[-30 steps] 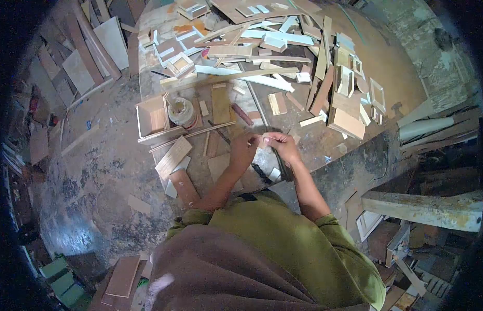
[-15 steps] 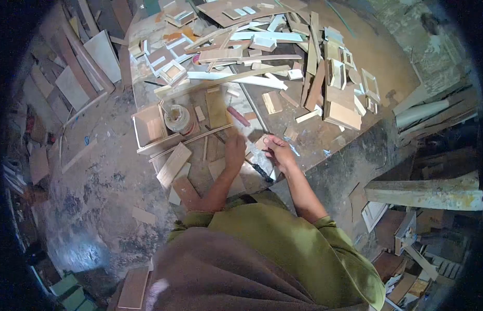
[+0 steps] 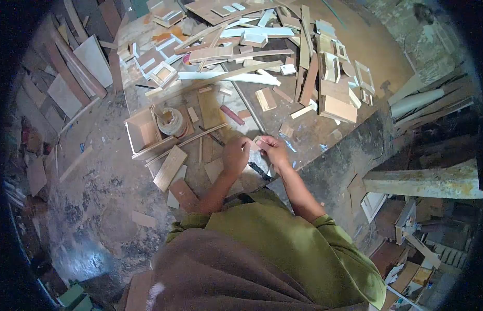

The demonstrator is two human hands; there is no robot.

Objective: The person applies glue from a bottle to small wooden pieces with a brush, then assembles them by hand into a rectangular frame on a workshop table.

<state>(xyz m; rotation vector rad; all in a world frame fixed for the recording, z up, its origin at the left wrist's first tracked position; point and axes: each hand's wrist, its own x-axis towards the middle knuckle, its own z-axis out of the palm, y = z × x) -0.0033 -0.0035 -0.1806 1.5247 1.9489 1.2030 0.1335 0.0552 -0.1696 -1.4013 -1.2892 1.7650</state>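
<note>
1. Olive-green shirt (image 3: pixel 267 233), plain over the chest, behind both hands, with soft folds.
2. Left sleeve (image 3: pixel 189 223): same green, short, ending well back from the left hand (image 3: pixel 236 154), above a bare forearm.
3. Right sleeve (image 3: pixel 350 254): short, loose and creased, brighter along its outer side, well behind the right hand (image 3: pixel 274 150).
4. Dark brown cloth (image 3: pixel 215 269), draped over the shirt, farther back from the hands, mostly toward the left-hand side, with a small pale patch (image 3: pixel 156 295) at its outer edge.
</note>
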